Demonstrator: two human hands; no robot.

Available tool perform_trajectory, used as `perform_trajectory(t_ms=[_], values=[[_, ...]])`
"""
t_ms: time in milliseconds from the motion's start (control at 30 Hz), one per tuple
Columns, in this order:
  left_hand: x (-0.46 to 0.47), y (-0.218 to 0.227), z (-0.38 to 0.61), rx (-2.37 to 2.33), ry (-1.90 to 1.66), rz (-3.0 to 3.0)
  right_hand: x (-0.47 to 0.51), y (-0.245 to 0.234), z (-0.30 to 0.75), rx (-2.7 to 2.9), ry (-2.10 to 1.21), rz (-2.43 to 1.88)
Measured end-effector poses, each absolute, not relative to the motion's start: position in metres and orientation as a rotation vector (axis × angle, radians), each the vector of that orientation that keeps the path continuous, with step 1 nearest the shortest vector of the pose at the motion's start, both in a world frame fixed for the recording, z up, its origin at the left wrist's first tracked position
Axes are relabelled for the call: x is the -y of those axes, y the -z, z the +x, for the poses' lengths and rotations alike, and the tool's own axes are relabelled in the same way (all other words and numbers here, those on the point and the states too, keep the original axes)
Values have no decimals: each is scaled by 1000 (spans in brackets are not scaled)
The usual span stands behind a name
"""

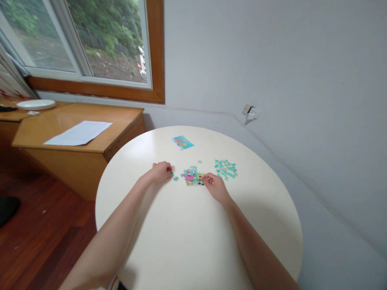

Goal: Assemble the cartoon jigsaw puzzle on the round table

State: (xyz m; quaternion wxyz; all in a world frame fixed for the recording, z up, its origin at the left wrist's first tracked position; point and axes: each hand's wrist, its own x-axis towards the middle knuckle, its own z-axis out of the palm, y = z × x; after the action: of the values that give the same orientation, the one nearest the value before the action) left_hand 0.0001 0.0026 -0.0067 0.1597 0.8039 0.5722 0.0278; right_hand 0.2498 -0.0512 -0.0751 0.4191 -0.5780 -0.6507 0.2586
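A partly joined jigsaw puzzle (pixel 190 178) with colourful cartoon figures lies near the middle of the round white table (pixel 181 233). My left hand (pixel 161 171) is left of it, fingers closed on a small puzzle piece (pixel 172 174). Just beside those fingertips another loose piece (pixel 175 178) rests on the table. At the puzzle's right edge, my right hand (pixel 215 186) has its fingers pinched together; whatever is between them is hidden. Several loose greenish pieces (pixel 226 169) are spread to the right, beyond that hand. One single piece (pixel 200 162) sits above the puzzle.
A picture card (pixel 183 142) with a similar cartoon scene lies toward the table's far side. To the left stands a wooden desk (pixel 127 121) with a paper sheet (pixel 79 133) and a white plate (pixel 36 104). A wall socket with a plug (pixel 251 112) is behind the table.
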Motion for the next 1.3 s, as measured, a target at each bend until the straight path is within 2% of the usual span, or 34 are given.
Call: perform_trajectory(t_ms=[600, 1033, 1300], values=[[1, 8, 2, -1569, -251, 2271, 52, 71, 248, 1582, -698, -1400], [-4, 16, 12, -1184, -817, 2103, 48, 64, 252, 1295, -637, -1392], [11, 25, 42, -1023, -889, 1876, 59, 56, 235, 1477, -548, -1353]])
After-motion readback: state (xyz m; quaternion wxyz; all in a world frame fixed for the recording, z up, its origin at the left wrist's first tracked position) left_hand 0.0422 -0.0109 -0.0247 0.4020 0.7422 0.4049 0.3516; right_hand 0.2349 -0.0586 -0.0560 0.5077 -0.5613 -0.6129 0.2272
